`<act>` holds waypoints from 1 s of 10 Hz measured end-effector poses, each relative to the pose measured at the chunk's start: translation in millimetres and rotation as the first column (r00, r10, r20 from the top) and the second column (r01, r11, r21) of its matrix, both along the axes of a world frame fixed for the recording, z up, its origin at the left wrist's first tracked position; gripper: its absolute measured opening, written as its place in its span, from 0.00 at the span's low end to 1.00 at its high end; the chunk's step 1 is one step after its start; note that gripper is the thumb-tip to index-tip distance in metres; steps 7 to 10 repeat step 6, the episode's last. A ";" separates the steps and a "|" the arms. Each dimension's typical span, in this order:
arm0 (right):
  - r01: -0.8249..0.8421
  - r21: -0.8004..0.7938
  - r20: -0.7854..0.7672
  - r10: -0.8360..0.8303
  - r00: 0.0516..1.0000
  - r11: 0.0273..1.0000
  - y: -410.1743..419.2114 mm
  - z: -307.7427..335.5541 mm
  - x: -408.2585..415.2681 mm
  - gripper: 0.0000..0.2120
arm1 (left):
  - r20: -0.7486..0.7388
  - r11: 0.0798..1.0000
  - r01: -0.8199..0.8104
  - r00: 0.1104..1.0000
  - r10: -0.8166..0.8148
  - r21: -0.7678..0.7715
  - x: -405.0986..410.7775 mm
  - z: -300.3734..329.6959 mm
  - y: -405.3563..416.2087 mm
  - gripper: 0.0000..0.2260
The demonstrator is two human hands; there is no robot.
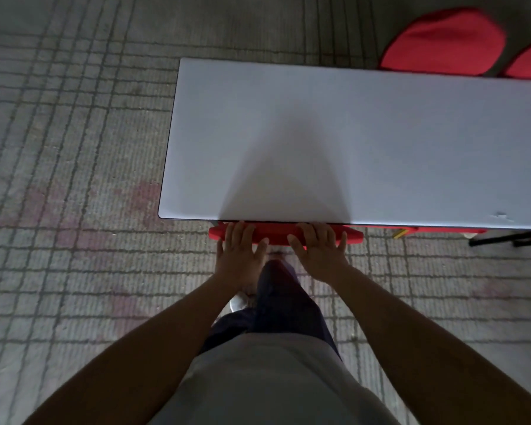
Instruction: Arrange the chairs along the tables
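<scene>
Both hands (279,250) flat on red chair (281,233)

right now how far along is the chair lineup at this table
Done: two red chairs stand at the far side of the white table.
In hand: the left hand and right hand rest flat on the back of a red chair, mostly tucked under the near edge.
Left: the far side's left stretch shows no chair.

No legible txt, labels or nos. — none.
</scene>
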State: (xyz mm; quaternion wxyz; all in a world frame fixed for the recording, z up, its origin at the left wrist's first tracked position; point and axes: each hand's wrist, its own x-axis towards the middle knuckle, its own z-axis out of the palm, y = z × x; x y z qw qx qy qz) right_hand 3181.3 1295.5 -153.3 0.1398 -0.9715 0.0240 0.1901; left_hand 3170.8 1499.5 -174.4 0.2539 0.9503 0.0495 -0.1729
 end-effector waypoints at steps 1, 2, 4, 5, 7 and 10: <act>-0.016 -0.014 -0.122 0.014 0.992 1.000 -4.4 0.3 9.3 0.33 | -0.051 1.000 0.005 0.999 -0.005 -0.008 2.9 1.7 0.0 0.35; -0.020 -0.008 -0.104 0.019 0.994 1.000 -4.5 2.8 7.2 0.41 | -0.077 1.000 0.006 0.997 -0.008 -0.026 4.7 5.7 -0.9 0.29; 0.005 0.004 -0.169 -0.004 0.986 1.000 -3.2 7.3 3.0 0.40 | -0.082 0.977 0.185 0.981 -0.177 0.108 5.8 16.3 -1.6 0.34; 0.015 0.075 -0.042 -0.012 0.999 0.997 -6.1 18.7 -19.5 0.40 | 0.012 0.910 0.374 0.924 -0.382 0.179 -5.5 25.2 -19.2 0.40; 0.047 0.160 -0.070 -0.036 0.997 0.986 -22.7 19.6 -58.1 0.40 | 0.107 0.856 0.499 0.851 -0.513 0.134 -18.9 33.3 -59.1 0.36; 0.047 0.160 -0.070 -0.036 0.997 0.986 -22.7 19.6 -58.1 0.40 | 0.107 0.856 0.499 0.851 -0.513 0.134 -18.9 33.3 -59.1 0.36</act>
